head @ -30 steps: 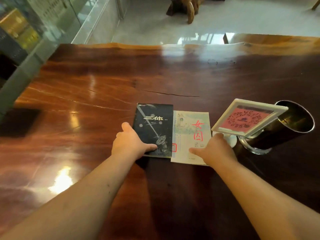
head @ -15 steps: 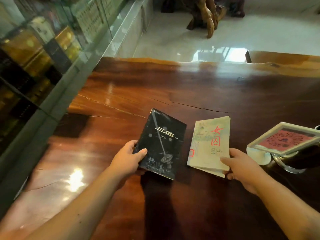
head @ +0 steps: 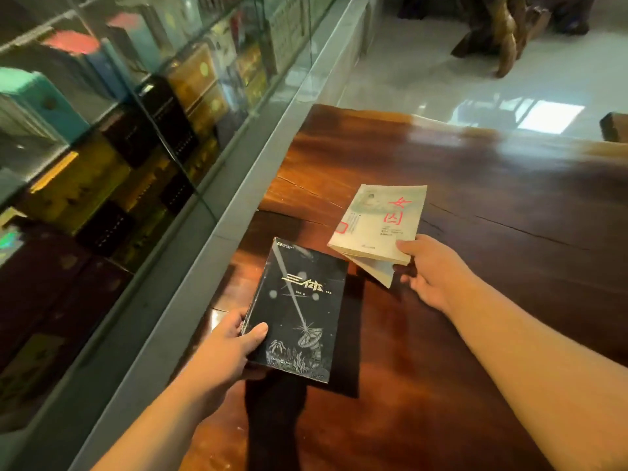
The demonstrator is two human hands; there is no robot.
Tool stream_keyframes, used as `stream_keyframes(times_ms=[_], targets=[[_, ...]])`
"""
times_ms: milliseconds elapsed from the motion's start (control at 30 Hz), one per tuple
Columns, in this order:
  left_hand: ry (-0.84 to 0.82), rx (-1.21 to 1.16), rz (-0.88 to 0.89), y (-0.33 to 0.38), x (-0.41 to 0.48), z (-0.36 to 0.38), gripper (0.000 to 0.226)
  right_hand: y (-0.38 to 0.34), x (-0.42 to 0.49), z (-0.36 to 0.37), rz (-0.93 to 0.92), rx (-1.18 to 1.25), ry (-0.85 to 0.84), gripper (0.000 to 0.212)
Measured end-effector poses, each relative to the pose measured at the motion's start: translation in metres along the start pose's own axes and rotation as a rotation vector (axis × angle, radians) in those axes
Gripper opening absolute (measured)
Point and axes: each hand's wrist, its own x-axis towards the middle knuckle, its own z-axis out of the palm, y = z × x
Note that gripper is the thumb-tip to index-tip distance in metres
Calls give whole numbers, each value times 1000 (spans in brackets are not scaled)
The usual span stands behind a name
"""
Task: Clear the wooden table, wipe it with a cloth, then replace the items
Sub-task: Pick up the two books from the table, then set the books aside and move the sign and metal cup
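A person's left hand (head: 226, 348) clamps the lower-left corner of a black book (head: 299, 311), thumb on the cover, at lower centre of frame; the right hand (head: 431, 277) pinches the lower-right corner of a pale book (head: 380, 222) w/ red characters, centre frame. Both books are raised off the wooden table (head: 475, 205), their shadows falling on the wood below. The pale book's lower pages sag open under the cover. The hands are well apart, one book each.

The tabletop is dark red-brown, highly polished, w/ long cracks running across it at centre right and a bright window glare at upper right. Its left edge runs beside a grey-framed glass display case (head: 112, 137) filling the left half of frame; boxes in teal, black, gold and red sit behind the glass. At top of frame, a glossy pale tile floor (head: 424, 69) and a gnarled wooden stand (head: 503, 32), upper right.

Vs. 0.5 s ago: both books are higher and further apart, the black one turned more upright in the picture, the pale one swung toward upper centre. The view has swung left, so the case takes far more of the frame, and the framed card and metal cup seen at right have dropped out of shot. A second ago both books lay flat on the table, side by side.
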Motion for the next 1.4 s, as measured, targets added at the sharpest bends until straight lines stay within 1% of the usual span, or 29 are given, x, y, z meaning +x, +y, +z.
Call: stream_keyframes(times_ms=[167, 300, 400, 567, 700, 800, 867, 933, 967, 1033, 1067, 1133, 1200, 1267, 1300, 1400], targets=[[-1, -96, -42, -17, 12, -38, 22, 11, 20, 105, -51, -96, -94, 15], [3, -115, -73, -26, 23, -54, 22, 15, 35, 157, -49, -172, -105, 17], [10, -122, -94, -28, 31, -60, 19, 17, 42, 177, -26, -213, -100, 21], [11, -82, -101, -24, 37, -65, 18, 13, 51, 186, -15, -271, -75, 25], [38, -29, -125, -24, 41, -68, 17, 9, 56, 184, -51, -345, -49, 20], [136, 110, -97, -22, 45, -67, 16, 11, 58, 179, -119, -435, -50, 15], [261, 333, -52, -20, 48, -67, 15, 14, 58, 177, -158, -546, -36, 15], [340, 617, -25, -16, 47, -69, 24, 16, 57, 173, -177, -675, -18, 15], [355, 719, -22, -13, 46, -69, 29, 16, 56, 170, -193, -730, -7, 16], [360, 845, -35, -7, 44, -67, 41, 16, 51, 161, -256, -844, 21, 19], [364, 889, -43, -5, 44, -66, 48, 15, 47, 156, -298, -906, 35, 24], [375, 949, -32, 3, 41, -61, 57, 13, 33, 144, -392, -1018, 48, 43], [382, 992, 28, 15, 37, -53, 65, 9, 18, 129, -541, -1149, 51, 59], [385, 1065, 152, 35, 32, -38, 76, 1, 0, 111, -686, -1304, 60, 71], [388, 1110, 227, 48, 29, -28, 81, -5, -9, 101, -729, -1371, 60, 78], [408, 1257, 431, 94, 23, 12, 94, -27, -36, 63, -767, -1474, 57, 93]])
